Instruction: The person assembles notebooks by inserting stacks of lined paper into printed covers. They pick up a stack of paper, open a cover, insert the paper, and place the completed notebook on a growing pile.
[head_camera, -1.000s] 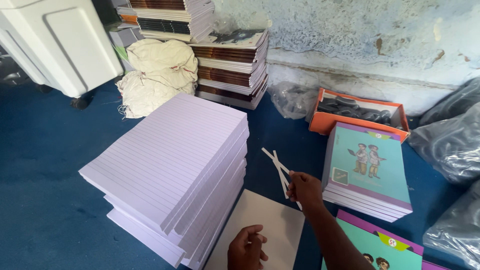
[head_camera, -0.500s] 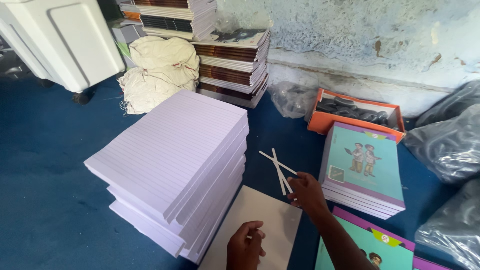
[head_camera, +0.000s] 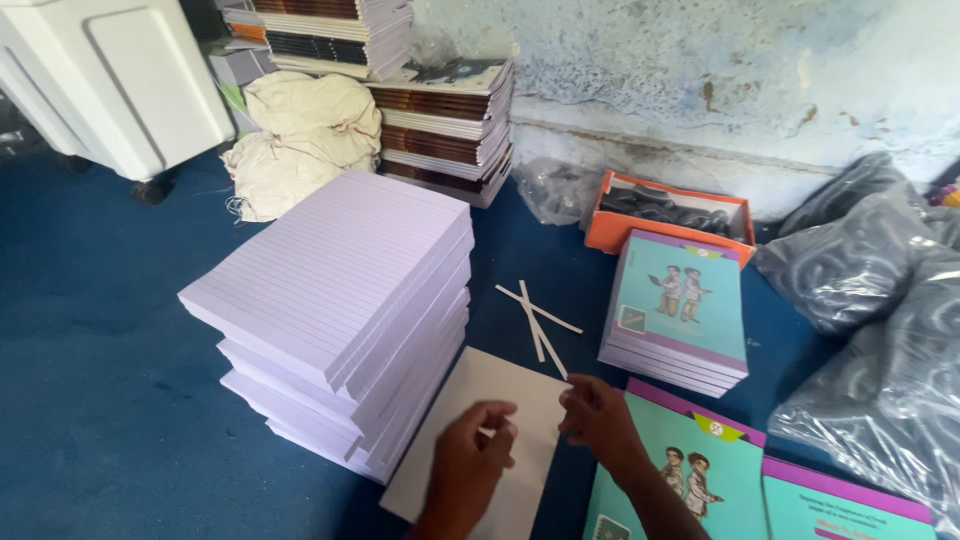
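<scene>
My left hand (head_camera: 470, 460) hovers over a plain white sheet (head_camera: 480, 400) lying on the blue floor, fingers bent and pinched near a thin white strip. My right hand (head_camera: 598, 420) rests at the sheet's right edge, fingers curled, empty as far as I can see. A few thin white paper strips (head_camera: 536, 318) lie crossed on the floor just beyond the sheet. A tall stack of lined white paper pads (head_camera: 340, 300) stands directly left of the sheet.
Teal-covered notebooks are stacked at right (head_camera: 680, 305) and lie beside my right arm (head_camera: 690, 470). An orange box (head_camera: 668, 212), grey plastic bags (head_camera: 880, 310), cloth sacks (head_camera: 295, 140), book stacks (head_camera: 445, 125) and a white appliance (head_camera: 115, 80) line the back wall.
My right hand let the white strips drop onto the floor and pulled back to the sheet's edge. My left hand rose over the sheet.
</scene>
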